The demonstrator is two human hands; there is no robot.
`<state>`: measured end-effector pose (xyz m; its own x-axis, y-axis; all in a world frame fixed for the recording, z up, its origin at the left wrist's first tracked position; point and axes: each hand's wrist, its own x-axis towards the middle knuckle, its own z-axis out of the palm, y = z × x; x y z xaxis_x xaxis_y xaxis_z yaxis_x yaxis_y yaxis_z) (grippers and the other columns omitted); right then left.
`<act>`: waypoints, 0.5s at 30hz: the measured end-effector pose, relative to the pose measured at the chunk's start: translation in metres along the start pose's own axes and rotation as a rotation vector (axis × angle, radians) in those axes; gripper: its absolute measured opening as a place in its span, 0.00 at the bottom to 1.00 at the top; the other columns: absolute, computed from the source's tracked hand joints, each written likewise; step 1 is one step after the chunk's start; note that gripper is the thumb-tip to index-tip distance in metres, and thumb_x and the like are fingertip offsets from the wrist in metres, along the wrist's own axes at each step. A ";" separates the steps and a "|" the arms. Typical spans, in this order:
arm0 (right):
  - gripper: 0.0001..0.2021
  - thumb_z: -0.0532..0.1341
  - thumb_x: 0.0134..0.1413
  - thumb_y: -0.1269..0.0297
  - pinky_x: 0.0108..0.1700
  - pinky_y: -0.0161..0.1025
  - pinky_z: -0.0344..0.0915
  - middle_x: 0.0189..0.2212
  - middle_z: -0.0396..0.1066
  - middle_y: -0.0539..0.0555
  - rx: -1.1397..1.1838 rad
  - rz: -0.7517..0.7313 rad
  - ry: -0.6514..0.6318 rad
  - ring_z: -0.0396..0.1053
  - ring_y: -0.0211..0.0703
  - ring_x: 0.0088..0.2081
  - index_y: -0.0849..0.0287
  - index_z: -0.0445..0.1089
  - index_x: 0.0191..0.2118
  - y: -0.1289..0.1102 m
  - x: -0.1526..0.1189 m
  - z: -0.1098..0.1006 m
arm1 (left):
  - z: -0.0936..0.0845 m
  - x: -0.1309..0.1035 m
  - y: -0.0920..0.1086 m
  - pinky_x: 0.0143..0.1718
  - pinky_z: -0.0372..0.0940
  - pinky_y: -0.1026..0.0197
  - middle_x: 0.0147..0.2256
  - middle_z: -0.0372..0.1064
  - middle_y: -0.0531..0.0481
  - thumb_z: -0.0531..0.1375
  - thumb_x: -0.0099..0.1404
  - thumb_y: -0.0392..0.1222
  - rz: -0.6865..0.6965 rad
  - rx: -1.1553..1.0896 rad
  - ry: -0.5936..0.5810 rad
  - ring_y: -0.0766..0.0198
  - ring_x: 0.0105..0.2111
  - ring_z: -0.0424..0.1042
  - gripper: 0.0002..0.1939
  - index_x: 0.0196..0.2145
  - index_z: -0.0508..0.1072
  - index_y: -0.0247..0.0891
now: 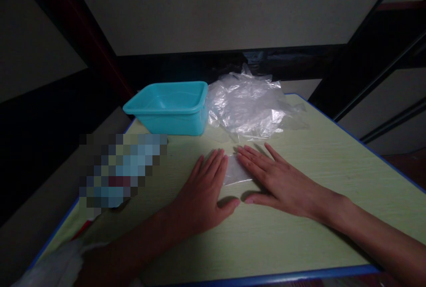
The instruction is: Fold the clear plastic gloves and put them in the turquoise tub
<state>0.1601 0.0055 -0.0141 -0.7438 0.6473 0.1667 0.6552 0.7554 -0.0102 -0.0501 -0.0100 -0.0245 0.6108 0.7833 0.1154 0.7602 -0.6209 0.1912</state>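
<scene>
Both my hands lie palm down on the table, one at each side of a small flat piece of clear plastic. My left hand has its fingers stretched out, the tips at the plastic's left edge. Over the right part of the plastic rest the outstretched fingers of my right hand, with its little finger spread away. The two thumbs point at each other, a small gap between them. Part of the plastic is hidden under the fingers. Just beyond sits a loose heap of crumpled clear plastic bags.
A turquoise plastic basin stands at the back left, against the heap. Something blurred out by pixels lies at the left, with a thin red item by it. The pale table has a blue edge; a panel rises behind.
</scene>
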 end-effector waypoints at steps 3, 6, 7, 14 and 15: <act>0.25 0.52 0.60 0.55 0.60 0.56 0.50 0.55 0.61 0.65 0.000 -0.075 0.067 0.59 0.50 0.57 0.68 0.61 0.56 -0.001 0.005 -0.004 | 0.000 0.000 -0.001 0.59 0.48 0.42 0.60 0.50 0.31 0.55 0.59 0.45 0.028 -0.026 0.048 0.48 0.61 0.49 0.34 0.58 0.54 0.21; 0.14 0.54 0.61 0.64 0.58 0.50 0.57 0.46 0.72 0.59 -0.003 -0.189 0.156 0.69 0.44 0.49 0.65 0.68 0.48 -0.001 0.007 -0.005 | 0.001 0.000 -0.002 0.59 0.49 0.43 0.58 0.56 0.32 0.55 0.59 0.44 0.047 -0.046 0.098 0.49 0.58 0.55 0.31 0.56 0.58 0.22; 0.13 0.54 0.61 0.66 0.57 0.49 0.59 0.44 0.73 0.58 -0.014 -0.230 0.188 0.70 0.43 0.46 0.65 0.69 0.47 -0.001 0.007 -0.005 | 0.001 0.001 -0.003 0.58 0.49 0.44 0.57 0.58 0.32 0.55 0.59 0.44 0.052 -0.049 0.108 0.49 0.57 0.56 0.30 0.56 0.58 0.22; 0.11 0.51 0.61 0.73 0.52 0.46 0.64 0.41 0.75 0.56 -0.127 -0.346 0.252 0.72 0.41 0.43 0.65 0.70 0.41 0.001 0.005 -0.011 | 0.001 0.002 -0.002 0.58 0.50 0.45 0.55 0.60 0.32 0.55 0.59 0.43 0.054 -0.039 0.124 0.49 0.56 0.58 0.28 0.54 0.60 0.24; 0.12 0.50 0.62 0.74 0.52 0.45 0.65 0.41 0.75 0.56 -0.136 -0.345 0.252 0.71 0.40 0.43 0.65 0.70 0.41 0.001 0.005 -0.012 | 0.001 0.002 -0.002 0.58 0.50 0.45 0.55 0.60 0.33 0.55 0.59 0.43 0.050 -0.040 0.122 0.49 0.56 0.58 0.28 0.54 0.60 0.25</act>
<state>0.1584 0.0084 -0.0017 -0.8776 0.3019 0.3724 0.3980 0.8918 0.2150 -0.0505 -0.0075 -0.0260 0.6143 0.7507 0.2431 0.7186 -0.6595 0.2206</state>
